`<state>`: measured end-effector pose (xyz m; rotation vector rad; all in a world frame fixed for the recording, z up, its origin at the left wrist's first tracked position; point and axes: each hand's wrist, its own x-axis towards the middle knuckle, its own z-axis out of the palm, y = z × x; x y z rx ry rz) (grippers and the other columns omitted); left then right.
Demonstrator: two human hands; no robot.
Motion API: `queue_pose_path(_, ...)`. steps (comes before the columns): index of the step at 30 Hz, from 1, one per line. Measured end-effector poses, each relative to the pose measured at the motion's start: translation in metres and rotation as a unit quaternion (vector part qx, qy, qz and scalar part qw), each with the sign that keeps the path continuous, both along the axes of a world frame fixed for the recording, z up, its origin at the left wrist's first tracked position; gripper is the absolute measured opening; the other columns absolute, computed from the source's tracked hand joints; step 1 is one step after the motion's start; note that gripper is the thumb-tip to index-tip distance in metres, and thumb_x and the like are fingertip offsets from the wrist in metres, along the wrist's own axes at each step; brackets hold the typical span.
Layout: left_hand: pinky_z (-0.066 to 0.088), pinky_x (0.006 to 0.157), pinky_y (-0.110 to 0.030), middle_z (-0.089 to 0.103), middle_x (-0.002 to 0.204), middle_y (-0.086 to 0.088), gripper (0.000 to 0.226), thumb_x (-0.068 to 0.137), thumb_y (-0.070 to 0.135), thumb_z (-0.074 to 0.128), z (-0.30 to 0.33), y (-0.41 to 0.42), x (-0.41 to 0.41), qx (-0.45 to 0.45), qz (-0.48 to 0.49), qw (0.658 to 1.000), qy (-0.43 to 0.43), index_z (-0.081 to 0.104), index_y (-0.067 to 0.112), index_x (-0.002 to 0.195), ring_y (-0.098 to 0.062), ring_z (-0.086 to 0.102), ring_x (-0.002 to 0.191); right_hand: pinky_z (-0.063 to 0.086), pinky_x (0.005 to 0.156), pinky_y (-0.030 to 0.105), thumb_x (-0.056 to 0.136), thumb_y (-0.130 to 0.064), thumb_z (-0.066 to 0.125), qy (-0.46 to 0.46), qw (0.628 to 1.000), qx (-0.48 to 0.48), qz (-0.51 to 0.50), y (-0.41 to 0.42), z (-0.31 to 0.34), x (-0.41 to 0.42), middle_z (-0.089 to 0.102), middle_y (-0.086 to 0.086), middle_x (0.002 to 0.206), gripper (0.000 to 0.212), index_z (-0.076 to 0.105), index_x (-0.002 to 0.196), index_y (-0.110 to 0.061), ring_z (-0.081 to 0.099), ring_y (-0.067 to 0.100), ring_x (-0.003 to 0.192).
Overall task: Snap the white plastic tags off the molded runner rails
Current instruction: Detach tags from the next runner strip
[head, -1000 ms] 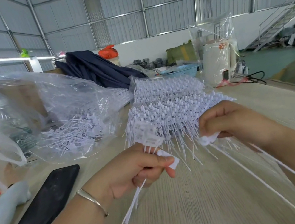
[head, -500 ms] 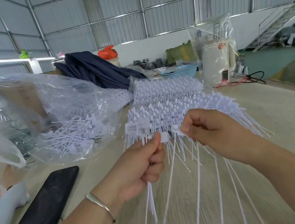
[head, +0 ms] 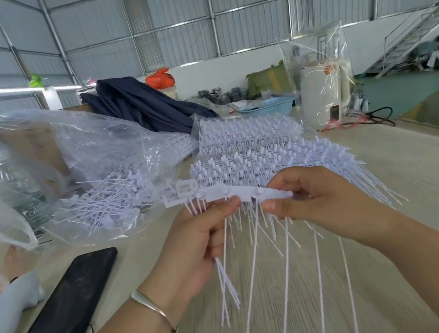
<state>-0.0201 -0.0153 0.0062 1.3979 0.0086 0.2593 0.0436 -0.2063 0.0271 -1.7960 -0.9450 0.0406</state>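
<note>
Two hands pinch one rail [head: 242, 191] at frame centre: left hand [head: 204, 236] grips at 9 o'clock beside the tags [head: 184, 191], right hand [head: 306, 201] at 3 o'clock. Opposed grips likely let it flex, snapping tags free above the tabletop [head: 416, 161].

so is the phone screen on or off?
Off, apparently: the phone lies flat on the table, its face uniformly black.

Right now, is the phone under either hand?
No. The black phone lies on the table left of the left hand, apart from it.
</note>
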Motion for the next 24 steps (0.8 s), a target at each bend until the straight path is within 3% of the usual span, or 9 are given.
queue_pose_path(3, 0.016, 0.033, -0.014, 0.020, 0.048, 0.009, 0.015, 0.056, 0.025, 0.081, -0.001, 0.003, 0.002, -0.025, 0.012, 1.000, -0.012, 0.069, 0.018, 0.062, -0.006, 0.016, 0.037, 0.040, 0.059, 0.021, 0.088, -0.024, 0.066, -0.001, 1.000, -0.006, -0.013, -0.005, 0.001, 0.006, 0.062, -0.002, 0.061, 0.010, 0.070, 0.087, -0.015, 0.051, 0.008, 0.055)
queue_pose_path(6, 0.020, 0.033, -0.016, 0.022, 0.061, -0.004, 0.018, 0.061, 0.026, 0.079, -0.002, 0.002, 0.002, -0.010, 0.017, 0.999, -0.036, 0.065, 0.015, 0.062, -0.007, 0.019, 0.037, 0.032, 0.051, 0.017, 0.089, -0.025, 0.065, -0.027, 0.999, -0.012, -0.014, -0.003, 0.000, 0.004, 0.053, -0.005, 0.057, 0.009, 0.071, 0.085, -0.020, 0.041, 0.006, 0.051)
queue_pose_path(10, 0.023, 0.037, -0.017, 0.052, 0.052, 0.001, 0.028, 0.073, 0.034, 0.074, -0.001, -0.001, -0.001, 0.076, 0.019, 0.996, -0.053, 0.063, 0.018, 0.053, -0.007, 0.028, 0.036, 0.030, 0.052, 0.019, 0.086, -0.025, 0.069, -0.058, 0.998, -0.009, -0.036, -0.003, -0.001, 0.003, 0.052, 0.004, 0.059, 0.006, 0.074, 0.082, -0.025, 0.039, 0.008, 0.052)
queue_pose_path(15, 0.031, 0.041, -0.015, 0.053, 0.045, 0.000, 0.039, 0.087, 0.020, 0.068, -0.003, -0.004, -0.002, 0.175, 0.080, 0.978, -0.080, 0.061, 0.018, 0.048, -0.008, 0.035, 0.036, 0.033, 0.046, 0.013, 0.083, -0.025, 0.072, -0.091, 0.991, -0.014, -0.099, 0.000, -0.004, 0.002, 0.054, -0.009, 0.050, 0.012, 0.071, 0.072, -0.029, 0.043, 0.002, 0.042)
queue_pose_path(20, 0.035, 0.045, -0.008, 0.052, 0.040, 0.005, 0.041, 0.086, 0.019, 0.069, -0.003, -0.014, -0.008, 0.321, 0.186, 0.921, -0.121, 0.059, 0.012, 0.047, -0.001, 0.044, 0.037, 0.031, 0.048, 0.014, 0.084, -0.022, 0.070, -0.135, 0.980, -0.028, -0.144, 0.005, -0.004, -0.005, 0.052, -0.015, 0.047, 0.019, 0.067, 0.067, -0.031, 0.047, 0.003, 0.044)
queue_pose_path(22, 0.034, 0.044, -0.007, 0.052, 0.041, 0.004, 0.034, 0.085, 0.016, 0.070, -0.003, -0.019, -0.009, 0.302, 0.205, 0.921, -0.136, 0.060, 0.004, 0.055, 0.000, 0.044, 0.037, 0.030, 0.048, 0.019, 0.084, -0.022, 0.069, -0.144, 0.975, -0.027, -0.165, 0.009, -0.006, -0.009, 0.049, -0.016, 0.044, 0.015, 0.070, 0.070, -0.028, 0.046, 0.004, 0.044)
queue_pose_path(24, 0.029, 0.043, -0.011, 0.044, 0.042, 0.003, 0.041, 0.085, 0.016, 0.071, -0.004, -0.023, -0.009, 0.270, 0.213, 0.927, -0.153, 0.051, 0.000, 0.053, -0.005, 0.038, 0.039, 0.031, 0.048, 0.021, 0.084, -0.020, 0.068, -0.146, 0.973, -0.013, -0.179, 0.013, -0.008, -0.013, 0.048, -0.014, 0.042, 0.015, 0.071, 0.070, -0.025, 0.044, 0.006, 0.042)
